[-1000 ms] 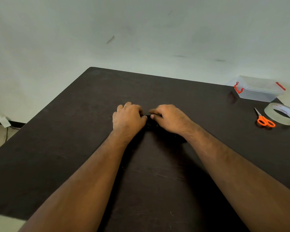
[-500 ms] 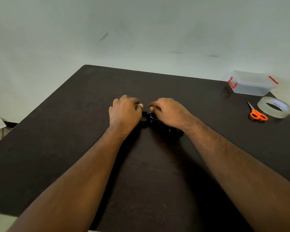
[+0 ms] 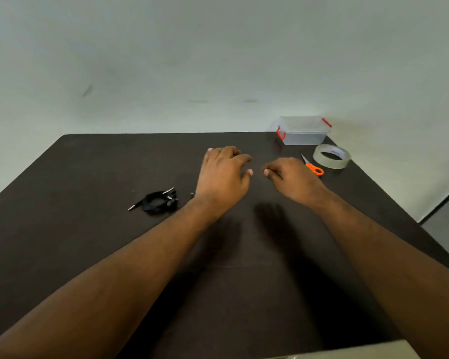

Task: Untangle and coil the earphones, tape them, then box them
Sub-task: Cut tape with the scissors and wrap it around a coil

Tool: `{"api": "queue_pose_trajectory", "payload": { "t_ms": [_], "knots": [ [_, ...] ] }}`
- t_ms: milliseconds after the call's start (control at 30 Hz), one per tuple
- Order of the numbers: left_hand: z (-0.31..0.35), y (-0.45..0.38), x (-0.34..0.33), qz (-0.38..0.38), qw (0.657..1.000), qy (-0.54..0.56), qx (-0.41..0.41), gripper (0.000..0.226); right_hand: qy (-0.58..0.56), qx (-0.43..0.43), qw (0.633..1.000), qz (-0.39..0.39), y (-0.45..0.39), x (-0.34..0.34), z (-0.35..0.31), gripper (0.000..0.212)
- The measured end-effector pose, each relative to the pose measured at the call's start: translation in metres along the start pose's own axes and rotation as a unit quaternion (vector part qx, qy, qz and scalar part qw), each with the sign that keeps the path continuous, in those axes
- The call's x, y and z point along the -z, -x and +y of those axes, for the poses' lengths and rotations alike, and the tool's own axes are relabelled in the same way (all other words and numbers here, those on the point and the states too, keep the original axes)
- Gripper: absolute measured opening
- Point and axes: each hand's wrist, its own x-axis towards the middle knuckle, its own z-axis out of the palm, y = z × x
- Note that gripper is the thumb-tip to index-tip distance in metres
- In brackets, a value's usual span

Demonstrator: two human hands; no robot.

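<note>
The black earphones (image 3: 159,201) lie coiled on the dark table (image 3: 88,177), with a plug end sticking out to the left and an earbud (image 3: 191,195) beside my left wrist. My left hand (image 3: 224,174) hovers above the table to the right of the coil, fingers apart and empty. My right hand (image 3: 292,178) hangs further right, fingers loosely curled, holding nothing, close to the orange-handled scissors (image 3: 313,167). A roll of clear tape (image 3: 331,156) and a clear plastic box (image 3: 301,130) with red latches, lid on, stand at the far right corner.
A pale wall rises behind the table's far edge. The table's right edge drops to a grey floor. A pale object (image 3: 347,352) shows at the bottom edge of the view.
Both hands have let go of the earphones and lifted away to the right. The coil now lies alone on the table. The view has swung to the right.
</note>
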Motion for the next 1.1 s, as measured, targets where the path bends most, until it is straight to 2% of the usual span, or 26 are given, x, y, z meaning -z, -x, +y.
{"api": "queue_pose_trajectory", "payload": {
  "t_ms": [100, 200, 400, 567, 633, 767, 900, 1100],
  "knots": [
    [0.033, -0.021, -0.028, -0.054, 0.994, 0.093, 0.006, 0.039, 0.014, -0.041, 0.999, 0.013, 0.015, 0.011, 0.043, 0.02],
    [0.054, -0.041, -0.063, -0.099, 0.985, 0.136, 0.036, 0.042, 0.008, -0.082, 0.995, 0.05, 0.025, 0.019, 0.081, 0.019],
    [0.077, -0.069, -0.124, -0.174, 0.977, 0.121, 0.027, 0.047, 0.019, -0.143, 0.981, 0.127, 0.031, 0.023, 0.139, 0.02],
    [0.086, -0.095, -0.157, -0.185, 0.978, 0.092, -0.017, 0.05, -0.015, -0.197, 0.964, 0.179, 0.024, 0.016, 0.181, 0.045],
    [0.088, -0.104, -0.168, -0.185, 0.98, 0.069, -0.031, 0.051, -0.042, -0.215, 0.961, 0.17, 0.018, 0.013, 0.194, 0.055],
    [0.09, -0.118, -0.187, -0.204, 0.978, 0.011, -0.049, 0.057, -0.072, -0.259, 0.958, 0.095, 0.008, 0.009, 0.202, 0.067],
    [0.089, -0.121, -0.199, -0.193, 0.98, 0.008, -0.049, 0.041, -0.073, -0.259, 0.958, 0.099, 0.001, 0.004, 0.208, 0.057],
    [0.09, -0.106, -0.186, -0.198, 0.977, 0.069, -0.027, 0.029, -0.049, -0.247, 0.961, 0.112, 0.004, 0.005, 0.204, 0.027]
  ]
}}
